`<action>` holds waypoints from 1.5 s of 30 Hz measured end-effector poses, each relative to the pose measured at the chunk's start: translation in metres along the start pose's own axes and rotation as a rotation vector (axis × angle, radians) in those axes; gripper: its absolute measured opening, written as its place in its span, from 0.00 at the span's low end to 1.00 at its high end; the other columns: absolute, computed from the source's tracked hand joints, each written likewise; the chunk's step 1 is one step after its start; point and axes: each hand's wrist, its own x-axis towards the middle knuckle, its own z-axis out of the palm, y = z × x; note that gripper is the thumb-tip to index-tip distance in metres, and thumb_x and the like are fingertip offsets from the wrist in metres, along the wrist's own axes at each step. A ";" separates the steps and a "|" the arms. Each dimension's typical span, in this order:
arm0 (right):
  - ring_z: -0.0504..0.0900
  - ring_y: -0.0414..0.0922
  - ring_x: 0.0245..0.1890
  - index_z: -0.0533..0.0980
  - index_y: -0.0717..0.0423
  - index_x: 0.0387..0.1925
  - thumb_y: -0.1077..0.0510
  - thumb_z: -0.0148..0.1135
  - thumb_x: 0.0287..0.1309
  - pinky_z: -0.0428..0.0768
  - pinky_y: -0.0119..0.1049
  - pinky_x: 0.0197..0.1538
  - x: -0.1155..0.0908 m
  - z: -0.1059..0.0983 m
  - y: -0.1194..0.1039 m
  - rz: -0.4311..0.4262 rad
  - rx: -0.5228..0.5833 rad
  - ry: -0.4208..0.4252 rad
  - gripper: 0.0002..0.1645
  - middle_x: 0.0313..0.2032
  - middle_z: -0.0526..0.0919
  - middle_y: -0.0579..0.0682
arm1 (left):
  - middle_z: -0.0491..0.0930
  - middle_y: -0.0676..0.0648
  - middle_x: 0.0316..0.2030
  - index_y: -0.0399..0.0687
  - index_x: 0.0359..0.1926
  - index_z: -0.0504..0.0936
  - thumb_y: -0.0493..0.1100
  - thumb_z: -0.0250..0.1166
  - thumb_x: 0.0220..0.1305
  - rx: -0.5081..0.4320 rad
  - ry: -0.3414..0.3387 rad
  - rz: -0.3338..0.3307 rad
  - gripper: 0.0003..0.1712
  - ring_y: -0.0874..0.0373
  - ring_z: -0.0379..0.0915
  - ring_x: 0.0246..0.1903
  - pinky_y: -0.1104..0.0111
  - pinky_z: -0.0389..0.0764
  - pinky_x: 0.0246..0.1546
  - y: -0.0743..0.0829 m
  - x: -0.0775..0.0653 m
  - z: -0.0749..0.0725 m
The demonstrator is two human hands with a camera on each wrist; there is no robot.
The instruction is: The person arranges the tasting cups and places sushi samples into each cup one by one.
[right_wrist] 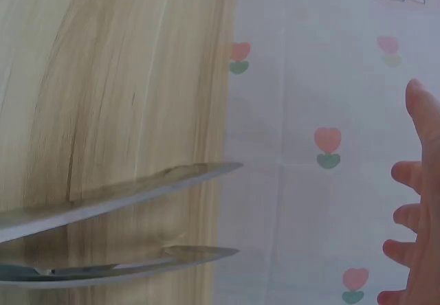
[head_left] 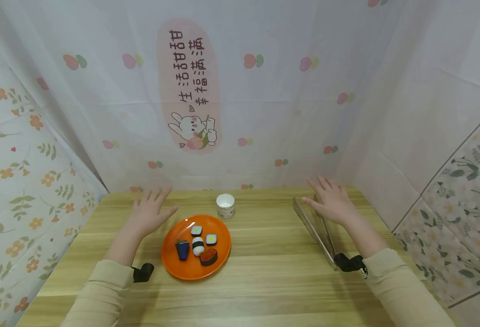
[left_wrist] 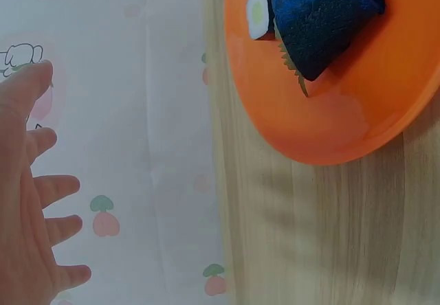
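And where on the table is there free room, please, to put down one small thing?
The widest bare patch of table lies between the orange plate and the metal tongs. A second lies on the plate's near side, toward the camera. It is crowded on the plate, with five sushi pieces, and just behind it, where the cup stands.

Couldn't tell from my end if this was somebody's home or a studio, but it was basically a curtained-off nook. The wood-grain table (head_left: 264,277) had a fruit-and-bunny curtain (head_left: 264,104) hanging at its far edge, an orange-flower curtain (head_left: 23,159) down the left edge and a pale floral sheet (head_left: 457,218) past the right. The orange plate (head_left: 171,256) and metal tongs (head_left: 314,234) on top felt kitcheny.
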 end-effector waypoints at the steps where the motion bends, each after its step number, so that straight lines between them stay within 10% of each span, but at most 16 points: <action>1: 0.40 0.69 0.69 0.49 0.57 0.74 0.33 0.43 0.67 0.40 0.73 0.62 0.000 0.000 -0.002 -0.002 0.002 0.002 0.47 0.72 0.41 0.67 | 0.46 0.30 0.71 0.46 0.75 0.50 0.71 0.44 0.67 -0.003 -0.001 0.002 0.47 0.29 0.34 0.68 0.30 0.35 0.59 0.000 -0.001 0.000; 15: 0.47 0.68 0.68 0.54 0.57 0.73 0.37 0.48 0.68 0.42 0.70 0.64 0.003 0.008 -0.027 -0.041 0.059 0.037 0.42 0.70 0.49 0.67 | 0.57 0.31 0.67 0.41 0.73 0.55 0.68 0.46 0.68 -0.069 0.017 0.026 0.45 0.31 0.50 0.65 0.35 0.51 0.61 0.000 -0.002 0.006; 45: 0.62 0.62 0.64 0.66 0.60 0.66 0.43 0.56 0.66 0.52 0.65 0.65 0.032 0.056 -0.066 -0.096 0.203 0.103 0.35 0.64 0.67 0.62 | 0.69 0.31 0.59 0.40 0.70 0.61 0.51 0.56 0.70 -0.481 -0.032 -0.019 0.34 0.37 0.66 0.58 0.45 0.70 0.55 0.044 0.041 0.033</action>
